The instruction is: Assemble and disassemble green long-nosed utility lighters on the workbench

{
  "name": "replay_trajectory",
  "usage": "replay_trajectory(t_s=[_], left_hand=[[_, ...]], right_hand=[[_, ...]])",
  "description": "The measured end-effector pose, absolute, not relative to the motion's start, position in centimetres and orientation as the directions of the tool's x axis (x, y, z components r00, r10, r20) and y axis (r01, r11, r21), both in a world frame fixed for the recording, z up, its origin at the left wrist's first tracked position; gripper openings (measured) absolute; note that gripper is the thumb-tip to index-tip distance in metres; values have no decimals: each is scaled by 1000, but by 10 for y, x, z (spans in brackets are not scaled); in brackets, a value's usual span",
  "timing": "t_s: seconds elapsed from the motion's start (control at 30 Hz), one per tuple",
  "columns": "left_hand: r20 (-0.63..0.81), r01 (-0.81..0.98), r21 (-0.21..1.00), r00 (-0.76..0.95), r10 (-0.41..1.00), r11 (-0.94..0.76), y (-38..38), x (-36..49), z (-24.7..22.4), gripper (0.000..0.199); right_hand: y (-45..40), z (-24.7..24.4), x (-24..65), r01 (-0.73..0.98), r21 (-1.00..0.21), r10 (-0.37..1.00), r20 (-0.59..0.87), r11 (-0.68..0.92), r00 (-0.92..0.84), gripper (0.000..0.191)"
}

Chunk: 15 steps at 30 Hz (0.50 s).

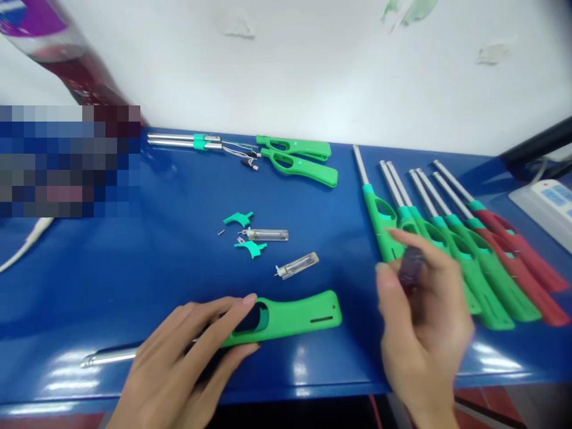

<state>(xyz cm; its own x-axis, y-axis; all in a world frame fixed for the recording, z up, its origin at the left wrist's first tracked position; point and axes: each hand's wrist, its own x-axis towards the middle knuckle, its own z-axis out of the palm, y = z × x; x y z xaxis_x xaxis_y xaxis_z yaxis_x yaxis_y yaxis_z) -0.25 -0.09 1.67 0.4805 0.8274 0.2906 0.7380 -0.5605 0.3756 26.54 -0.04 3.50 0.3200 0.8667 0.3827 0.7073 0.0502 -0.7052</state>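
Note:
My left hand (179, 363) grips a green long-reach lighter (290, 319) around its neck and trigger opening. The lighter lies on its side near the front of the blue table, its metal tube pointing left. Right of it, above the tabletop, my right hand (424, 333) curls round a small dark purple object (411, 266), too blurred to name. Beyond the lighter are a clear fuel tank (270, 235), another tilted clear tank (299, 266), and two teal triggers (239, 219). A tiny metal piece (221, 232) rests beside them.
Assembled green lighters (473, 262) and red lighters (531, 250) lie in a row at right. Green handle shells (308, 170) and metal tubes (172, 140) with wires line the back. A bottle (84, 68), a white cable (31, 241) and a white device (547, 202) stand around the edges.

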Motion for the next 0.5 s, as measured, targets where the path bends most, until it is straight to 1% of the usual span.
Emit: replay_trajectory(t_s=[0.07,0.1,0.2,0.3,0.4,0.5], left_hand=[[281,727,397,485,828,-561,-2,-2,19,46],[290,721,409,479,829,-560,-2,-1,20,44],[347,703,440,441,828,-559,-3,0,25,43],[412,684,451,410,813,-574,-4,3,28,46],[445,662,447,419,791,-602,-3,5,28,49],[460,662,430,423,780,-613,-1,6,24,48]], right_hand=[[2,37,267,708,-706,895,330,23,300,28],[3,37,268,714,-699,919,298,27,257,25],[6,37,267,730,-680,975,200,65,98,22],[5,39,264,723,-683,985,173,107,18,22],[3,41,263,667,-736,988,154,116,-2,23],[3,43,265,595,-801,990,129,71,55,24]])
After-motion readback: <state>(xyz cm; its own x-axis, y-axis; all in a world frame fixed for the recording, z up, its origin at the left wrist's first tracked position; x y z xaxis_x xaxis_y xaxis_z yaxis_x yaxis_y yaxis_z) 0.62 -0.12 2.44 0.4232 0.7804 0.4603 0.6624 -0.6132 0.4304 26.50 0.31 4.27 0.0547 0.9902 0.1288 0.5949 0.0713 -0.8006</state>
